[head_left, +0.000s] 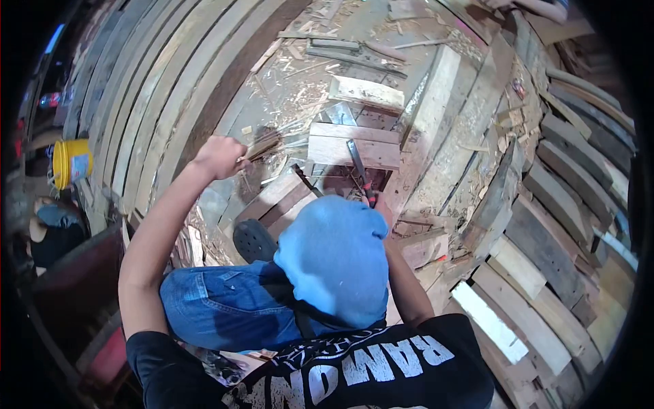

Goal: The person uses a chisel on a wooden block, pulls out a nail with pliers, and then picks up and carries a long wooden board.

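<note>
From above, a blue cap [334,259] covers the middle of the view, and a black printed shirt shows below it. My left hand [221,157] is raised to the left, closed in a fist around a short brown wooden piece [262,146], maybe a mallet; its far end is hard to make out. My right hand [383,210] is mostly hidden by the cap. It seems closed at the red and black handle of a chisel [357,160], whose flat blade lies over a pale wood block [327,146]. A dark metal tool [304,178] lies to the left of the chisel.
Wood shavings [293,85] and offcuts [368,94] litter the floor ahead. Long planks [184,75] stand at the left, and stacked curved timbers [558,198] line the right. A yellow bucket [71,163] is at far left. Another person's arm [541,8] shows at top right.
</note>
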A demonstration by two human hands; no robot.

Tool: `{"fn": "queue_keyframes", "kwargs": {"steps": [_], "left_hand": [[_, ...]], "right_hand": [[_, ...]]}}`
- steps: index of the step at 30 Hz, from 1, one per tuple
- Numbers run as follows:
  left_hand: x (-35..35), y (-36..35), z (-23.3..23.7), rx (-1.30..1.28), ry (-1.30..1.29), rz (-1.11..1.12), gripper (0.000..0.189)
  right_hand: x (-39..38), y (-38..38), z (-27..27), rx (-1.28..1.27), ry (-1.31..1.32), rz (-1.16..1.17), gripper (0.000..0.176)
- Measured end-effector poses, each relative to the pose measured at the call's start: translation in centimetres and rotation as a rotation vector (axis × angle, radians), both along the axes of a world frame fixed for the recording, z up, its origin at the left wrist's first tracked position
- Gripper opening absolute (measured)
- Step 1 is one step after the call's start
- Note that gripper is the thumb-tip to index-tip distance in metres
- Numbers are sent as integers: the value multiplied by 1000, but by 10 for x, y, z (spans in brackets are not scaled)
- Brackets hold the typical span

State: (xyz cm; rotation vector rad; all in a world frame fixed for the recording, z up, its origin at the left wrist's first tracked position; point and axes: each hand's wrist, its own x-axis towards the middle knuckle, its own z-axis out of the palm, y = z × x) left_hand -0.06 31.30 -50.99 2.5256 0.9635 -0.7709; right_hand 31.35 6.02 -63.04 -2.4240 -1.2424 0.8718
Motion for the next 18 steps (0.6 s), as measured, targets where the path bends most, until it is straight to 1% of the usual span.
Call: {"fn": "queue_keyframes", "kwargs": {"steps": [1,2,4,5,6,8,10,12,13,14,15,16,17,18], "left_hand": [[-2,3,-1,13,9,-9,28],[-2,6,1,8,10,-24,28],[-4,14,5,73,46,4,28],[-6,18,7,81,35,11,28],[-8,20,9,74,28,11,28],[-14,21,13,133,7,57,28],[-20,17,14,146,-19,103,27],[-26,6,14,91,-54,165,29],[-30,-1,12,95,-57,195,29],[-32,-8,6,76,28,162,30],[-35,-13,0,56,113,125,32],[-38,-17,-5,61,112,142,32],[-41,-21,-10,10,120,121,33],[-42,-24,-15,-42,128,96,34]], "right_hand": [[1,-5,-1,68,23,14,34],[-1,-7,1,63,24,-1,34],[-6,-6,4,-36,-39,33,31],[-9,-5,3,34,-19,15,30],[-11,-2,2,27,-26,15,30],[-11,11,0,-66,81,-36,31],[-11,17,-8,-62,47,7,31],[-10,22,-14,-96,128,-71,33],[-5,16,-30,-23,307,-128,36],[5,9,-58,-20,305,-101,36],[16,3,-91,68,612,-182,37],[21,2,-102,152,919,-266,37],[23,1,-99,150,918,-252,37],[20,4,-79,103,1164,-402,37]]}}
